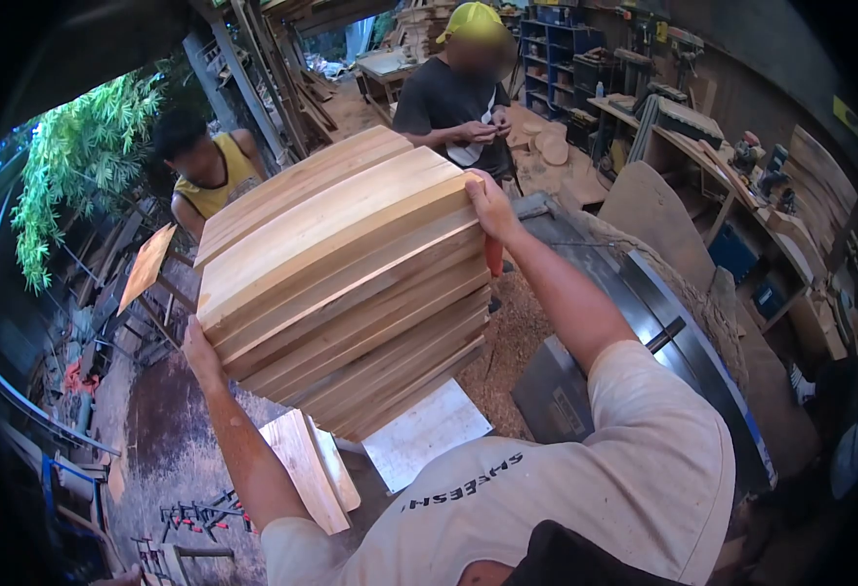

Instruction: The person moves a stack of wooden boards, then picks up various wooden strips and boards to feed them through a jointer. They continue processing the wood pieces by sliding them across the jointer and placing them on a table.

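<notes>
A tall stack of pale wooden boards [390,322] rises in front of me. My left hand [202,354] presses against the left end of the stack near its top, with the fingers partly hidden behind the wood. At the opposite end, my right hand [492,207] is closed around the corner of the top front board [341,239], thumb on the near side. That board lies across the stack between both hands. Behind it, more boards [302,186] lie side by side on the top layer.
One person in a yellow cap [473,20] stands beyond the stack; another in a yellow tank top [216,186] is at the left. A machine table [692,342] lies to my right, beside a cluttered workbench [722,176]. Several clamps [199,518] lie lower left.
</notes>
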Tool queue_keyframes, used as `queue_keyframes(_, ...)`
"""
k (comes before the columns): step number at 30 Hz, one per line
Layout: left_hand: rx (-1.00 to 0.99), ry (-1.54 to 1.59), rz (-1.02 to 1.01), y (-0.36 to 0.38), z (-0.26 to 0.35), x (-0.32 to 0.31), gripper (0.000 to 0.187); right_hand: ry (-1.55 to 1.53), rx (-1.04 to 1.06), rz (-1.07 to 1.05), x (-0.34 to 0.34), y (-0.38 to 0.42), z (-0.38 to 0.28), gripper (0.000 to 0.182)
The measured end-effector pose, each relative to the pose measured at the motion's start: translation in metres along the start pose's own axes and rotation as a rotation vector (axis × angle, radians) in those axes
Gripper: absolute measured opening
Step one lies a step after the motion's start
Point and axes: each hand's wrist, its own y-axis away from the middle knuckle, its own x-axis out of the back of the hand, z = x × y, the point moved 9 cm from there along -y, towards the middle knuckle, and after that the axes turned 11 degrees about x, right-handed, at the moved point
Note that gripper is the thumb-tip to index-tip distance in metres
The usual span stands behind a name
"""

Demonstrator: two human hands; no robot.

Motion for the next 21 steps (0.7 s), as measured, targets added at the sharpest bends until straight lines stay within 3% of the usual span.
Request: queue_keyframes(21,-0.019,-0.015,-0.011,-0.021,-0.022,0.005,0.050,0.000,-0.031,-0.007,0.001,0.001,-0.004,0.048)
